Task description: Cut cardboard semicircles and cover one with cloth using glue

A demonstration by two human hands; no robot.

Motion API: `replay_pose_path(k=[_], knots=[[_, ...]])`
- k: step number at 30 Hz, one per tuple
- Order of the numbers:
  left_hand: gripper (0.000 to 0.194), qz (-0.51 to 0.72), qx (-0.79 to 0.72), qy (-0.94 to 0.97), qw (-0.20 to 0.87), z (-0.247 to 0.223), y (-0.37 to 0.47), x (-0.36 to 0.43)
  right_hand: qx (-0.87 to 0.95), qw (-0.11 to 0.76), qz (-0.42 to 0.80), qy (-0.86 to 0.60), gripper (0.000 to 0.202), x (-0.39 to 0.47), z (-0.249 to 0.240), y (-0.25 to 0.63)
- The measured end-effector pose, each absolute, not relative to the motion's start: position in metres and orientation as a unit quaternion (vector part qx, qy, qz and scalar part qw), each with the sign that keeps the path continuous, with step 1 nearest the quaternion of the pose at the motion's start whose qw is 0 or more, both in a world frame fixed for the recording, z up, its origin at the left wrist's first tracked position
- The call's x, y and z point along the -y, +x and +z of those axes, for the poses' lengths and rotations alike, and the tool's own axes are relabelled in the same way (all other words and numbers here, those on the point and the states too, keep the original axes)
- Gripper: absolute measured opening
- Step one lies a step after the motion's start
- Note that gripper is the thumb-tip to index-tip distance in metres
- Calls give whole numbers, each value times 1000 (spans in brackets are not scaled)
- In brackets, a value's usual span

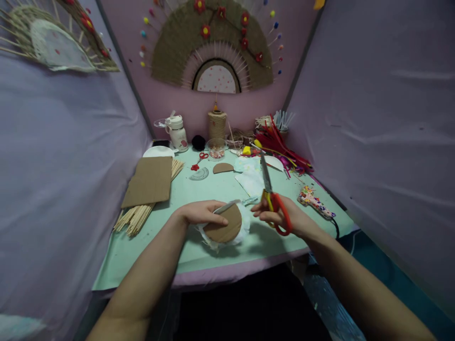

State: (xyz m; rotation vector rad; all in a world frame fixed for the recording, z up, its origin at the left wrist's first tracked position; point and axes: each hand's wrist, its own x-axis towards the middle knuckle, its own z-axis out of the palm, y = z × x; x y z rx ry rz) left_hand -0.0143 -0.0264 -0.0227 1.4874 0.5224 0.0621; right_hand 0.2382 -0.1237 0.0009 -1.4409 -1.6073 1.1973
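Note:
My left hand grips a small rounded piece of brown cardboard, its thumb pressed on the face. White fabric with a frayed edge sticks out around the cardboard's rim. To the right, my right hand is closed around scissors with red and yellow handles. Their blades point up and away from me, apart from the fabric. Beyond the hands lie a white printed cloth and a half-round cardboard piece.
Cardboard rests on thin wooden sticks at the left. A glue gun with a cord lies right. Toward the back stand a white bottle, a twine spool and red pipe cleaners. A protractor lies near small red scissors.

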Motion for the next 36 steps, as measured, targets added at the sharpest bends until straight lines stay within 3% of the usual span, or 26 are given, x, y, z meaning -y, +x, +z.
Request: replay_pose_path(k=[6, 8, 11, 14, 20, 24, 32, 36], knots=[[37, 8, -253, 643, 723, -22, -11, 26, 640, 355, 413, -542, 42, 93, -4, 194], [40, 74, -277, 601, 745, -23, -16, 21, 598, 404, 418, -552, 42, 90, -6, 191], [50, 239, -251, 514, 785, -27, -24, 13, 467, 542, 444, -539, 45, 87, -10, 188], [52, 317, -199, 463, 803, -32, -18, 11, 353, 664, 443, -488, 49, 84, -17, 179], [41, 470, -260, 396, 745, -38, 21, 23, 303, 708, 447, -455, 48, 75, -33, 150], [45, 551, -294, 329, 708, -29, 17, 18, 365, 646, 438, -508, 42, 84, -36, 155], [47, 611, -274, 316, 672, -11, -8, 8, 652, 303, 438, -540, 27, 142, -21, 208], [44, 592, -270, 316, 690, -11, -6, 12, 661, 242, 448, -552, 22, 155, -17, 209]])
